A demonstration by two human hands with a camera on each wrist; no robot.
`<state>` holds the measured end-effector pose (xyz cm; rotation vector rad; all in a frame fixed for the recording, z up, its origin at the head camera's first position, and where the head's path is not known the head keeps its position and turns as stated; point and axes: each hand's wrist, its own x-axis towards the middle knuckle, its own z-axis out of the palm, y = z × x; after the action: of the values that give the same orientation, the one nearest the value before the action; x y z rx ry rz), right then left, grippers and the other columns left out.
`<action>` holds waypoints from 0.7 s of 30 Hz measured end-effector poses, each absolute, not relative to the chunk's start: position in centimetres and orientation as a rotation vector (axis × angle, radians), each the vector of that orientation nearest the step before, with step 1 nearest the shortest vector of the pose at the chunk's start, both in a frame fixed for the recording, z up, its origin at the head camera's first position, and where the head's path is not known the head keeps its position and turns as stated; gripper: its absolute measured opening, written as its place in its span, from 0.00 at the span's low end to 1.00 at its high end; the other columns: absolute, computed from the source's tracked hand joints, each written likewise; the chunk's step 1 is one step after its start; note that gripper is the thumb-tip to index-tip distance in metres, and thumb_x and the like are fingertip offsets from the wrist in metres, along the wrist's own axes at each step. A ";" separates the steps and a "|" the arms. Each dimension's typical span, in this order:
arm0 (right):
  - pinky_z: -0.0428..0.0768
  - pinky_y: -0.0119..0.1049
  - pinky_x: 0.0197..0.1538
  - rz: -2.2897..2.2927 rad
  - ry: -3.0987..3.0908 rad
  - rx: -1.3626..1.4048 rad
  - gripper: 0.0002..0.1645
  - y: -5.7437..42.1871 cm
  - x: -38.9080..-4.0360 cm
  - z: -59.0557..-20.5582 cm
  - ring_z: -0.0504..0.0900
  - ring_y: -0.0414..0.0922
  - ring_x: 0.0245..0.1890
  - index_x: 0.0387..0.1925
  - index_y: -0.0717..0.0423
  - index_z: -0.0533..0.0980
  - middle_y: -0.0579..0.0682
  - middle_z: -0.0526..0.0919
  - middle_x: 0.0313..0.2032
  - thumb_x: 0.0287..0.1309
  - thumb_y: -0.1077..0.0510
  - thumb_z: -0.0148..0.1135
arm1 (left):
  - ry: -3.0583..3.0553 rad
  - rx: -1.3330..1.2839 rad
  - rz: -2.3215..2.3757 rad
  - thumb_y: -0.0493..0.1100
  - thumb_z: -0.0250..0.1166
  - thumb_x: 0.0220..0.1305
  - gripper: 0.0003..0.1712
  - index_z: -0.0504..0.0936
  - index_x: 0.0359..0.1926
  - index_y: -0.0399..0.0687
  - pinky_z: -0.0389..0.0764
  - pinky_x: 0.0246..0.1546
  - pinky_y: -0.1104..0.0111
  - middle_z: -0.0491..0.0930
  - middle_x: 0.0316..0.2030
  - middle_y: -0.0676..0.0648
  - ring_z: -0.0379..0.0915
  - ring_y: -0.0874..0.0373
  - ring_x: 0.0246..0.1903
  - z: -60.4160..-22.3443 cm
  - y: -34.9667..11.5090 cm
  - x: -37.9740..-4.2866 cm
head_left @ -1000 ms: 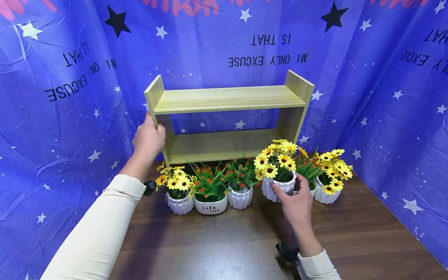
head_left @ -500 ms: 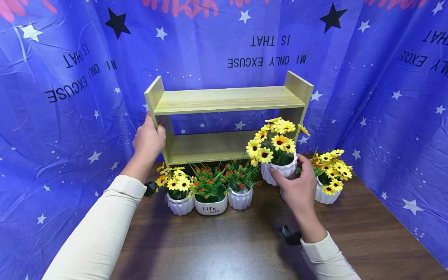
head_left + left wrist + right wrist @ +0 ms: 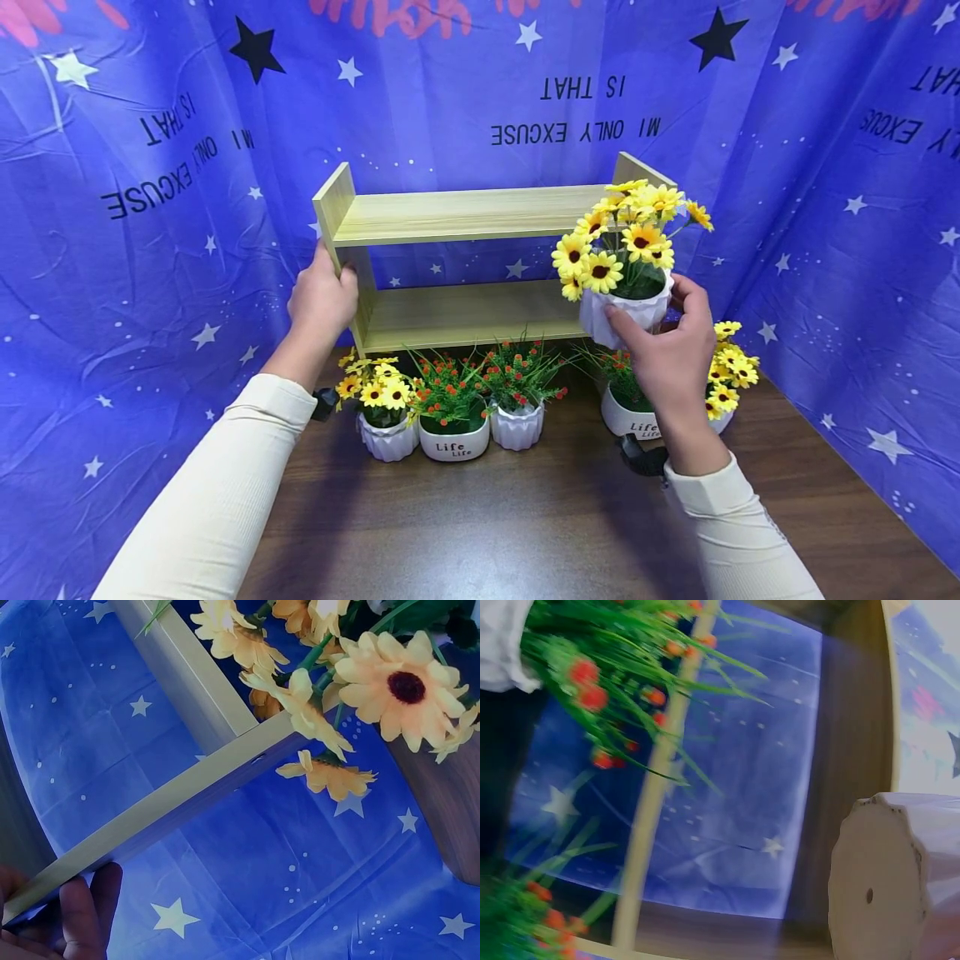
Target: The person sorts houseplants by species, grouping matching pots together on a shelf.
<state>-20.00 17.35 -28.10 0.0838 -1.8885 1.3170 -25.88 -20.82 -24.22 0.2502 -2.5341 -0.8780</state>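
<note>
My right hand (image 3: 678,354) grips a white fluted pot of yellow artificial flowers (image 3: 626,312), held in the air before the right end of a two-tier wooden shelf (image 3: 465,215). The pot hides part of that end. Its underside with a small hole shows in the right wrist view, where the pot (image 3: 881,881) is at the lower right. At the shelf's left side panel, my left hand (image 3: 322,292) holds the edge, thumb on the near side. In the left wrist view the fingers (image 3: 82,919) press against this board (image 3: 157,806).
Along the shelf's front stand a yellow-flower pot (image 3: 387,442), a "Life" planter (image 3: 453,446) and a fluted pot (image 3: 517,427) with red-dotted greenery. Another "Life" planter (image 3: 626,417) and yellow flowers (image 3: 731,367) stand right. Blue starry cloth (image 3: 450,100) surrounds the brown table (image 3: 450,525).
My right hand has raised the flower pot from just above the row to the upper board's height, drifting right at the end. The left hand keeps its place on the shelf.
</note>
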 end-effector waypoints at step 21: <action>0.75 0.33 0.44 1.343 -1.786 0.137 0.40 17.1 -23.4 -20.8 0.73 0.40 0.51 0.58 0.52 0.72 0.43 0.77 0.51 0.42 0.49 0.80 | -2.523 0.238 -0.877 0.48 0.45 0.74 0.29 0.59 0.72 0.50 0.70 0.47 0.36 0.75 0.56 0.28 0.73 0.29 0.53 -24.3 -20.9 -25.8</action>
<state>-23.35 17.10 -20.81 0.1374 -1.7855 1.3426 -25.80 -20.89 -24.28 0.2384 -2.5227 -0.8772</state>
